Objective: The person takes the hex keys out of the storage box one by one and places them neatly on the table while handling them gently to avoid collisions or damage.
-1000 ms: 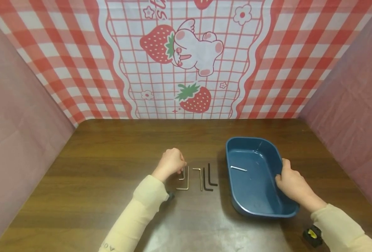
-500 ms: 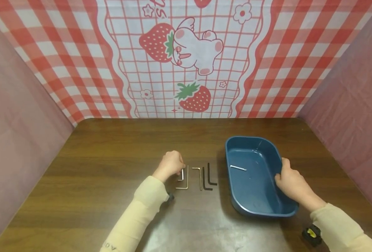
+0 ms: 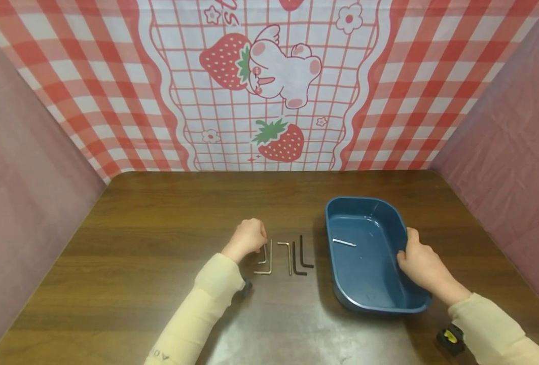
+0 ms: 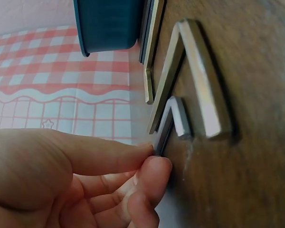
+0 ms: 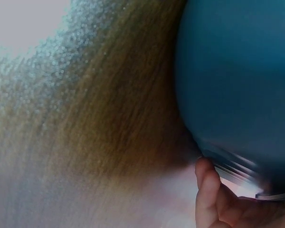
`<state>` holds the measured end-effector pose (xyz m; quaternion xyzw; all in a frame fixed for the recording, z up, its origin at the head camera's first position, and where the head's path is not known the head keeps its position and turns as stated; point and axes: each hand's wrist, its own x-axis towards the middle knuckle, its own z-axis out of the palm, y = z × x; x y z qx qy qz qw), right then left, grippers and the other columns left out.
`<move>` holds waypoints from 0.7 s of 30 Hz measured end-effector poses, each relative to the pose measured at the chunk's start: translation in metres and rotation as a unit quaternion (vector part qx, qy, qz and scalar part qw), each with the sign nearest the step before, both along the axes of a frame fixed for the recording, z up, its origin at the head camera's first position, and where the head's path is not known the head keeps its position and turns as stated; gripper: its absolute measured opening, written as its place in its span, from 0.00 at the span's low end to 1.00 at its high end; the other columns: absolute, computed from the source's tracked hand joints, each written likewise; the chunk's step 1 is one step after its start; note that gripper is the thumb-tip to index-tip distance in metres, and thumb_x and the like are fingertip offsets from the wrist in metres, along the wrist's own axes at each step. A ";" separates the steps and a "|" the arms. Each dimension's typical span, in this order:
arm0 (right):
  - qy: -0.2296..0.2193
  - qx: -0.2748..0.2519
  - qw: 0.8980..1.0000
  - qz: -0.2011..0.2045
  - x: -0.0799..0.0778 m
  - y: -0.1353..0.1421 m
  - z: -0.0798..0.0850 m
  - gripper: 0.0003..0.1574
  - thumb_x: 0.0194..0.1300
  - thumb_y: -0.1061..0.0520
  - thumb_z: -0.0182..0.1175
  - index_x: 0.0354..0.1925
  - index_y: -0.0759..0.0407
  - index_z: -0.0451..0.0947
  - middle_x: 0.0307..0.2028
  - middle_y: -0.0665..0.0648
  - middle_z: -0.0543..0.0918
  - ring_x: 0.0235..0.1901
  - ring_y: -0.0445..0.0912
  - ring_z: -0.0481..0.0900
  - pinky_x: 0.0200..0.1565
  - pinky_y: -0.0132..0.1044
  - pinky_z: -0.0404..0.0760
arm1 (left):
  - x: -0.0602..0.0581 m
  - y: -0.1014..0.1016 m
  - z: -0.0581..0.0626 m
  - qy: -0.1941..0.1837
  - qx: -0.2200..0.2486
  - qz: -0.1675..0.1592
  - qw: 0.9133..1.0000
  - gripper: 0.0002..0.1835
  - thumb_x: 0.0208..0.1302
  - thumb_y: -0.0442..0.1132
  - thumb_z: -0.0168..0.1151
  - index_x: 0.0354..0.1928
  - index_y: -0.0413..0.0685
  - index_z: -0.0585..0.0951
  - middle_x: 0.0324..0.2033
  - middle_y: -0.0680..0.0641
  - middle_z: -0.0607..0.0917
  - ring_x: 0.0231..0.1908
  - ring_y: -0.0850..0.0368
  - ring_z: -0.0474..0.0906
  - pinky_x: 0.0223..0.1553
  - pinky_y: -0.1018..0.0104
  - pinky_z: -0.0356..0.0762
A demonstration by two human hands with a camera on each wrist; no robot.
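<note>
My left hand point(image 3: 246, 236) pinches the long arm of a small silver hex key point(image 4: 179, 121) between thumb and fingertips, close over the table. Right beside it lies a larger brass-coloured hex key point(image 4: 199, 71), its short arm pointing left in the head view. Further right are another brass-coloured hex key point(image 3: 290, 259) and two black hex keys point(image 3: 294, 258), laid roughly side by side. My right hand point(image 3: 422, 261) grips the right wall of a deep blue plastic bin point(image 3: 374, 284), thumb over the rim. Inside the bin lies one silver hex key point(image 3: 344, 243), near its left wall.
The brown wooden table point(image 3: 159, 218) backs onto a red checked strawberry cloth point(image 3: 278, 101). Pink curtains point(image 3: 27, 152) hang at both sides. A small black object with a yellow mark point(image 3: 451, 338) shows by the right sleeve.
My left hand has shifted slightly toward me, and the small hex key in its fingers has turned a little. The right hand stays on the bin; the other hex keys have not moved.
</note>
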<state>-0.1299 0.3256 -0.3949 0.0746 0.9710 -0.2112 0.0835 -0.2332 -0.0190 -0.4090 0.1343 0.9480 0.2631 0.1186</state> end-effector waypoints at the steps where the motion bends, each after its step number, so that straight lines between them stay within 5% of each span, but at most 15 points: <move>1: 0.000 0.000 1.000 0.000 0.000 0.000 0.000 0.40 0.61 0.61 0.41 0.61 0.81 0.33 0.23 0.70 0.75 0.17 0.48 0.74 0.18 0.40 0.71 | 0.000 0.000 0.001 0.002 -0.001 0.001 1.000 0.07 0.50 0.28 0.56 0.21 0.45 0.79 0.10 0.52 0.77 0.10 0.62 0.73 0.23 0.71 0.70; 7: -0.005 0.000 1.000 -0.002 0.000 0.000 -0.001 0.41 0.62 0.61 0.42 0.61 0.81 0.33 0.23 0.69 0.75 0.17 0.48 0.74 0.18 0.40 0.71 | -0.002 0.006 0.006 0.033 -0.013 -0.002 0.999 0.10 0.49 0.26 0.50 0.19 0.46 0.77 0.09 0.52 0.76 0.13 0.59 0.73 0.21 0.69 0.69; 14: 0.014 0.011 1.000 0.003 -0.002 0.000 -0.002 0.40 0.61 0.61 0.43 0.61 0.81 0.36 0.25 0.73 0.76 0.19 0.51 0.75 0.19 0.42 0.71 | -0.003 0.016 0.012 0.060 -0.049 0.013 0.997 0.09 0.47 0.28 0.52 0.15 0.48 0.71 0.18 0.49 0.77 0.22 0.53 0.73 0.21 0.62 0.70; 21: 0.010 0.007 1.000 -0.001 -0.001 -0.001 0.000 0.40 0.61 0.61 0.43 0.61 0.81 0.35 0.28 0.76 0.75 0.20 0.51 0.76 0.20 0.42 0.72 | -0.004 0.041 0.035 0.090 -0.084 0.023 0.992 0.07 0.50 0.32 0.50 0.18 0.48 0.71 0.24 0.45 0.81 0.26 0.48 0.79 0.24 0.55 0.74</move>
